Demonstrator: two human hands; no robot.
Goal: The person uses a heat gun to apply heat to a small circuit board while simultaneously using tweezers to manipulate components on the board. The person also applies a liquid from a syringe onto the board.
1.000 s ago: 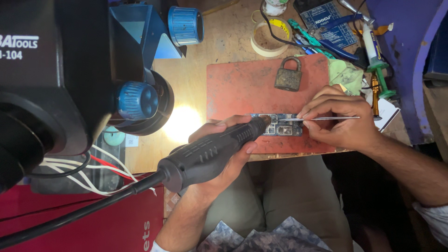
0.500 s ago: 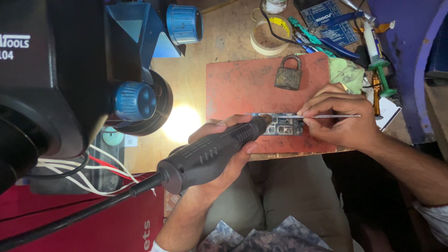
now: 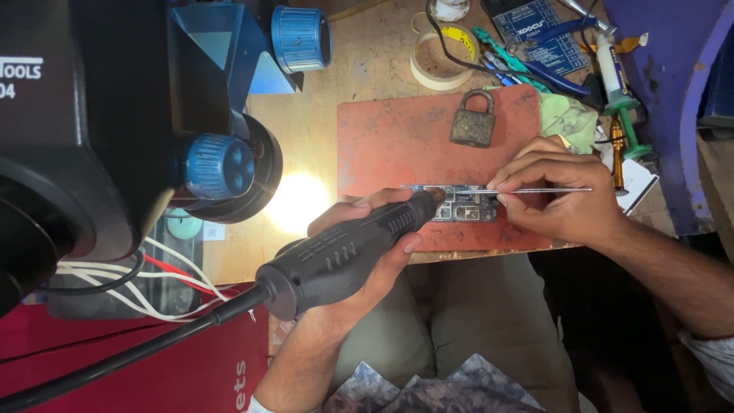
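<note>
Blue circuit board sits at the mat's 6 o'clock edge, red mat mid-bench. Nothing's really shifted in the last sec: left hand, fingers wrapped round the black rotary tool, tip at the board's 9 o'clock end. Right hand pinches tweezers from 3 o'clock. Padlock at 12. Steady work, same spot.
</note>
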